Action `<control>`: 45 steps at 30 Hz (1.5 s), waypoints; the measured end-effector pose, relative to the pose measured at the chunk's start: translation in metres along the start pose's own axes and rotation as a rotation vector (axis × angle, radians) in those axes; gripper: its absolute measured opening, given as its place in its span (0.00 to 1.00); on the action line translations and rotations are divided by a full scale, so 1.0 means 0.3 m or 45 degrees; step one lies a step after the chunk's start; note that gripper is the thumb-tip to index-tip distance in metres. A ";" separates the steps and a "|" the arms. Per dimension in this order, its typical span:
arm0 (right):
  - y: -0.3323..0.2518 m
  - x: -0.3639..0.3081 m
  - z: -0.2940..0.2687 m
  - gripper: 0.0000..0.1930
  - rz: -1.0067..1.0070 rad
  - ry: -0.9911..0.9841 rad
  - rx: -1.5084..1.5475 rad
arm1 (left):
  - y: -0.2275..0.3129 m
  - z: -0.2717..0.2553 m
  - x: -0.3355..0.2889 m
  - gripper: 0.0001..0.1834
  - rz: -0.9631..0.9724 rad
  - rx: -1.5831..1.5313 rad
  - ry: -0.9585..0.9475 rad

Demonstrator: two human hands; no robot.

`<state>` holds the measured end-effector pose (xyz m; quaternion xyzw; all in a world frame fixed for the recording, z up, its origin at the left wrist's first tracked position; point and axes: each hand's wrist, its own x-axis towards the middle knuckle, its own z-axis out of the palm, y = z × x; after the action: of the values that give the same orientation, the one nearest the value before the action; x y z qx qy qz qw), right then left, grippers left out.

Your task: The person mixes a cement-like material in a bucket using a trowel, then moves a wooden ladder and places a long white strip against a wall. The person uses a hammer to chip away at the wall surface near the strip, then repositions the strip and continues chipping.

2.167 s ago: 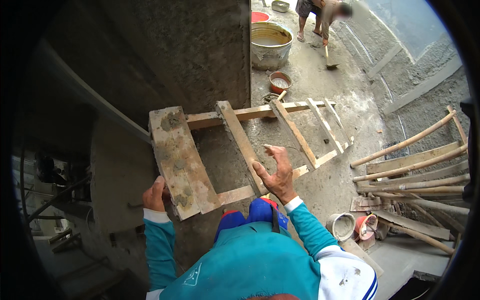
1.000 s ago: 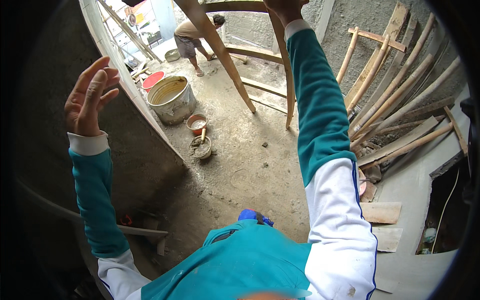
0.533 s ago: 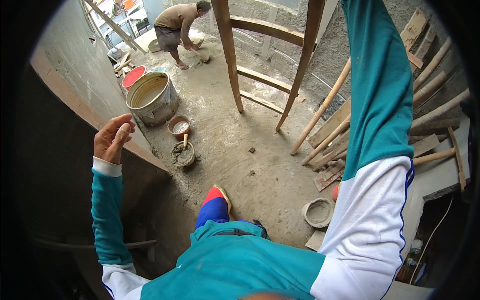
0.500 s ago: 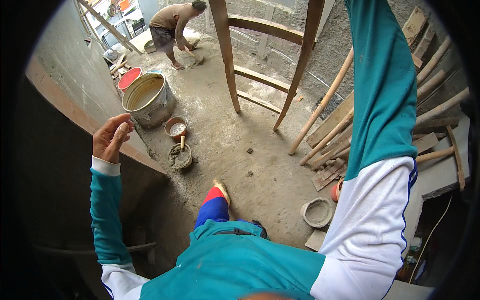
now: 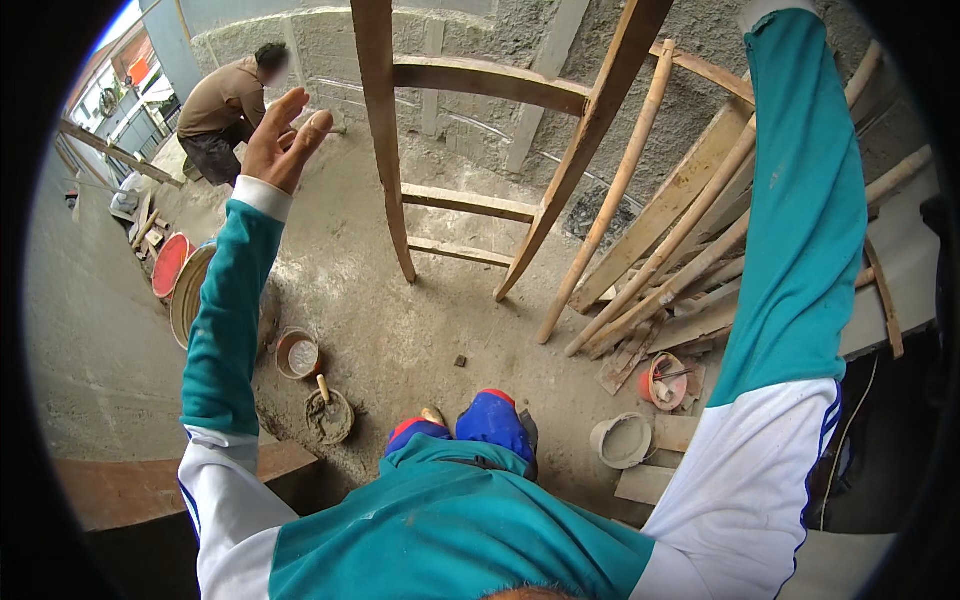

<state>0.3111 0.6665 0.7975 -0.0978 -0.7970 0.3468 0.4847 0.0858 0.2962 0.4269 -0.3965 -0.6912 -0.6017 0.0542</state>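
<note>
- Up swings the left hand (image 5: 279,150) since the earlier frame, nearer the ladder (image 5: 470,203) now, fingers and thumb parted, holding nothing!
- Right hand's past the top edge, so can't tell its grip; hands well apart.
- Ladder's upright ahead, lower ends around floor (image 5: 430,330) level, left of a pole (image 5: 608,187).

Building site. Rough cement wall (image 5: 690,25), gritty grey floor (image 5: 420,350). Tub (image 5: 346,428) holds grey mix and wooden-handled tool (image 5: 322,388). Bamboo poles (image 5: 604,190), planks (image 5: 676,190) lean at right; wooden ladder (image 5: 383,130) stands nearby.
</note>
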 end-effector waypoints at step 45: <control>1.817 1.637 -0.009 0.31 -0.065 0.538 -0.339 | -0.935 1.952 2.562 0.36 -0.016 -0.690 0.139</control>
<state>-0.0359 1.3131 0.7914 -0.2110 -0.7188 0.1982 0.6320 -0.3733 1.1904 0.4717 -0.3592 -0.5036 -0.7855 -0.0205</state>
